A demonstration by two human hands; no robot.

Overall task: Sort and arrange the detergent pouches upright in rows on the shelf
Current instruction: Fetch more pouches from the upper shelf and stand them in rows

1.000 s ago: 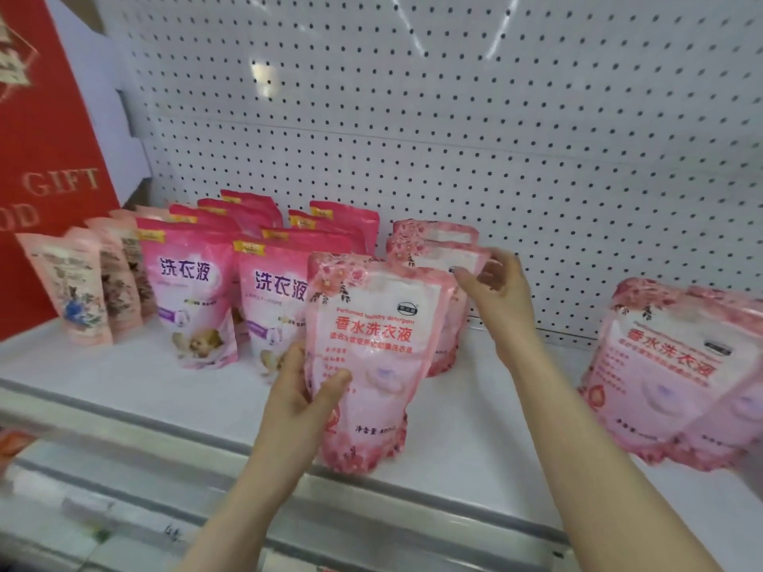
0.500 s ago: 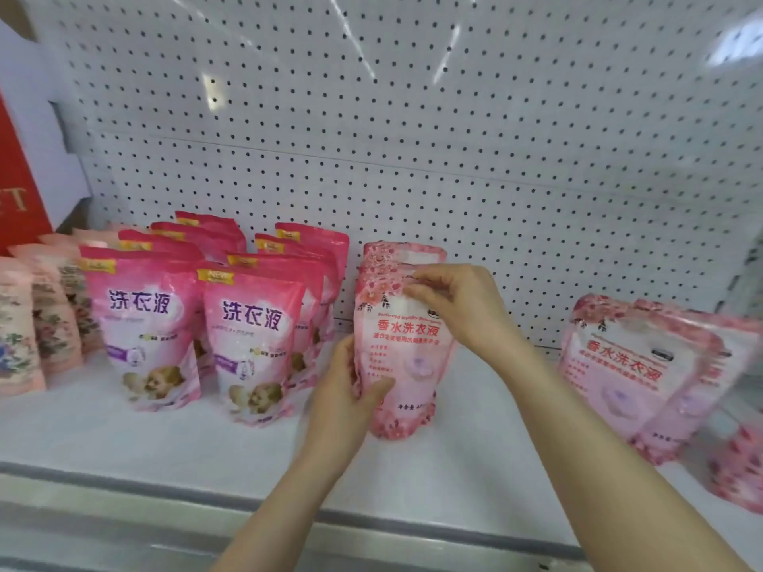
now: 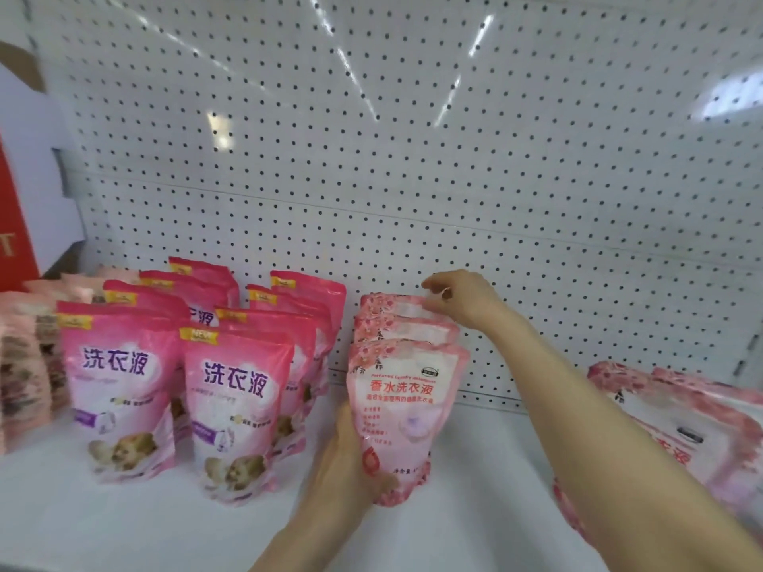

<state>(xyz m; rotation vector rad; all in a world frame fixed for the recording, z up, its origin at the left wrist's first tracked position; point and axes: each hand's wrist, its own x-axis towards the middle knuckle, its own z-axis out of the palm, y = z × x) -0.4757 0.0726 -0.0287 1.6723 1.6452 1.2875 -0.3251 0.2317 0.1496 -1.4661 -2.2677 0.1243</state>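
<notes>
A light pink floral detergent pouch (image 3: 402, 410) stands upright on the white shelf (image 3: 475, 518), at the front of a short row of the same kind. My left hand (image 3: 351, 460) grips its lower left edge. My right hand (image 3: 462, 299) reaches over the row and pinches the top of the rearmost floral pouch (image 3: 396, 304), close to the pegboard. To the left stand two rows of darker pink pouches (image 3: 119, 390) with blue lettering, all upright.
A loose heap of floral pouches (image 3: 677, 431) lies tilted at the right. Pale peach pouches (image 3: 24, 365) stand at the far left. A red and white gift box (image 3: 24, 192) sits behind them. The white pegboard wall (image 3: 413, 158) backs the shelf.
The floral pouch went from held up near the shelf front to standing in its row. My right hand moved from that pouch's top to the rearmost pouch. The view shifted closer.
</notes>
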